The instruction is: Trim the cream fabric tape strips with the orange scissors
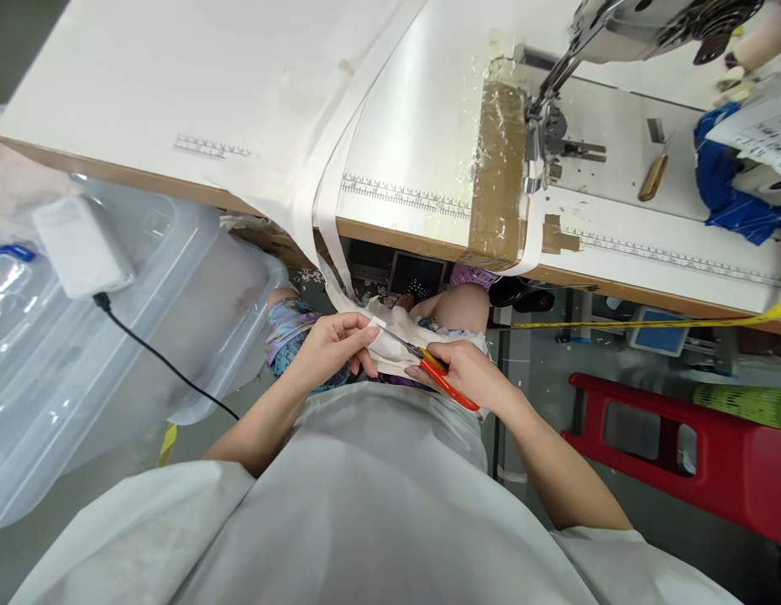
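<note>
while our left hand (336, 343) pinches the white fabric (390, 346) at lower centre of the frame, our right hand (469, 374) is closed around red snips (437, 376), blades at the cloth edge. trimming looks underway; white strips (321, 181) hang uncut from the tabletop (176, 92) beside the sewing machine (617, 34).

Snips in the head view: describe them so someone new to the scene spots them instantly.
Start at the white sewing table, then drop below its front edge to the person's lap, where both hands meet over white fabric. The snips sit in the right hand, metal tips pointing toward the left hand. Their red-orange handle is the only bright colour against the pale cloth.
</note>
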Motion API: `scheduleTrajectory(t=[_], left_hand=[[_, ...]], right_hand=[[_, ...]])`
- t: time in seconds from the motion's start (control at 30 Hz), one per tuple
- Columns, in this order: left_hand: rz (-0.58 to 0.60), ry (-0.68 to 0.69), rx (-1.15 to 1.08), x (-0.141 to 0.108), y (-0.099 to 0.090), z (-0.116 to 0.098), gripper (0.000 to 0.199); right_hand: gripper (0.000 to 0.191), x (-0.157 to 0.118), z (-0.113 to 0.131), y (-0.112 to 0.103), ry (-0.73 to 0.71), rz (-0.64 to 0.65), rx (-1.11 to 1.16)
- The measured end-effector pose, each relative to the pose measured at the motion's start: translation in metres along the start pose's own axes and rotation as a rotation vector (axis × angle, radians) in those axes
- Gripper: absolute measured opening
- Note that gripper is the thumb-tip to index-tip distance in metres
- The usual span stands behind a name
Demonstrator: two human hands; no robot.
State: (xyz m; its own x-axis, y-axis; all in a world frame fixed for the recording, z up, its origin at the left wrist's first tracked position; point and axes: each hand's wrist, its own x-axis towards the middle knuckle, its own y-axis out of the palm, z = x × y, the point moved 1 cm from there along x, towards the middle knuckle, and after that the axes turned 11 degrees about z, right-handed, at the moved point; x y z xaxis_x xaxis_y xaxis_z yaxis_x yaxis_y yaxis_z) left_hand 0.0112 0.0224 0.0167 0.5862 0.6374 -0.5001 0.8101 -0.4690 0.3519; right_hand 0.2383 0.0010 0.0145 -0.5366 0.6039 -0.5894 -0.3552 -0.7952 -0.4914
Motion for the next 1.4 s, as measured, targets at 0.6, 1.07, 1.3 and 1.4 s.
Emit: scheduleTrajectory(t=[0.6, 1.07, 1.3, 1.4], left_hand=[[0.018, -0.018, 0.027, -0.003, 0.0, -0.001, 0.04], [0.137, -0.011, 0.063, 0.003, 0.009, -0.003, 0.04], [-0.362, 0.257, 0.965, 0.009, -0.047, -0.099, 0.025], [-0.491, 0.246, 1.353, 0.042, -0.069, -0.153, 0.038]], right_hand=[[0.056, 0.006, 0.005, -0.001, 0.023, -0.034, -0.053], [0.029, 0.042, 0.028, -0.001, -0.172, -0.226, 0.576], [0.025, 0.017, 0.017, -0.01, -0.183, -0.408, 0.406], [0.023, 0.0, 0.017, -0.015, -0.175, -0.443, 0.435]])
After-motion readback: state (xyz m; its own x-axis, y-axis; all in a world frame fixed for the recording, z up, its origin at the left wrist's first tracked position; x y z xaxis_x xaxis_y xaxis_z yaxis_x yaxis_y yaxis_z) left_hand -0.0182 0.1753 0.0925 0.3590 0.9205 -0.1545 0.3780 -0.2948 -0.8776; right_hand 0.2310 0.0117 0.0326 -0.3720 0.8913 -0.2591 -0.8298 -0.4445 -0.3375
